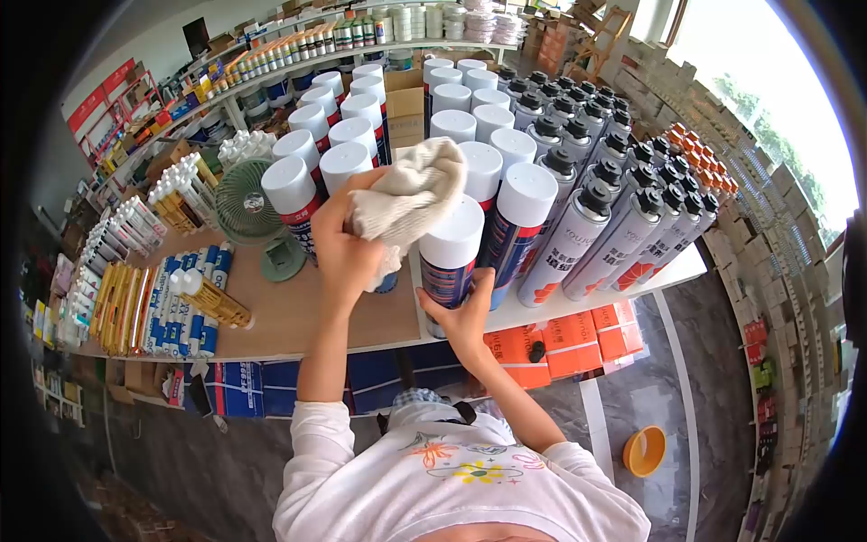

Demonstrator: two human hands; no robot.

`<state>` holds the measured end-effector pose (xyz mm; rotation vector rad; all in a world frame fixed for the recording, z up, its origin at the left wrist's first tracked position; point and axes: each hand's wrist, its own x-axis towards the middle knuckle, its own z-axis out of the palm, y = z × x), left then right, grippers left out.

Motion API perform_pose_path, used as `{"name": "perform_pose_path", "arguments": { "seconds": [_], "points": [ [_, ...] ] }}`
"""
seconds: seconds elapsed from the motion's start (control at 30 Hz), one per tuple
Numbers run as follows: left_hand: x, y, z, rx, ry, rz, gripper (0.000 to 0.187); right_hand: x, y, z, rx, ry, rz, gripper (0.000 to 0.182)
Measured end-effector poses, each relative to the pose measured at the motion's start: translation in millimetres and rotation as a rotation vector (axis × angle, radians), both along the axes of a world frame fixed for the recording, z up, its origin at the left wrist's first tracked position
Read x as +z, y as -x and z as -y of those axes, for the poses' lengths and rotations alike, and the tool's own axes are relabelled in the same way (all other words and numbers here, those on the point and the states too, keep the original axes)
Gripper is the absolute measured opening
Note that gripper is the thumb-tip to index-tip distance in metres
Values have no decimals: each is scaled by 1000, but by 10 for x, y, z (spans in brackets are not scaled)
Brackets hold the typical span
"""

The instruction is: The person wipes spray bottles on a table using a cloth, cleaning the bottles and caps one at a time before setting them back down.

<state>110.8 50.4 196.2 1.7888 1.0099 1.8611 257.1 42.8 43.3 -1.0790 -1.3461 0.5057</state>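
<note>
My left hand is closed around a crumpled off-white cloth, raised beside a white-capped spray can. That can stands upright near the table's front edge, and my right hand grips its lower body. The can has a dark blue label with a red band under the cap. Just right of it is another spray can of the same kind. Behind my hands, rows of similar white-capped cans run toward the back. Part of another can is hidden behind the cloth and left hand.
Silver black-capped cans fill the table's right side. A green fan stands left, near gold and blue-white tubes. Orange boxes and blue boxes lie below the table. A yellow basin sits on the floor.
</note>
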Motion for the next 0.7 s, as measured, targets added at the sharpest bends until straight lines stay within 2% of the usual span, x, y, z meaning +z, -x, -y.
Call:
{"name": "perform_pose_path", "arguments": {
  "seconds": [0.03,0.07,0.13,0.17,0.23,0.27,0.3,0.4,0.53,0.63,0.7],
  "points": [
    [230,0,-7,-39,8,-174,30,23,-4,-1,9,23,-16,69],
    [367,-14,-68,-41,4,-172,30,30,-4,-8,6,20,-13,69],
    [576,-70,-191,-87,-178,-593,30,27,4,-11,2,-18,-21,69],
    [679,-87,-223,-86,-177,-592,30,0,-1,-29,3,-17,-20,69],
    [817,-109,-256,-173,-80,-824,29,-37,-10,-65,15,-33,11,69],
    [818,-116,-258,-215,-176,-856,35,-50,-23,-55,18,-30,11,69],
    [788,-124,-217,-212,-174,-857,35,-3,-35,-40,19,-38,36,69],
    [598,-115,24,-141,-397,-915,44,6,-53,-52,22,-82,78,70],
    [282,35,42,-170,-540,-804,39,67,-92,-52,53,-79,106,73],
    [-17,42,59,-83,-639,-697,44,87,-92,-57,55,-74,101,75],
    [-252,6,95,79,-672,-541,44,36,-91,-81,61,-89,90,75]
  ]
}}
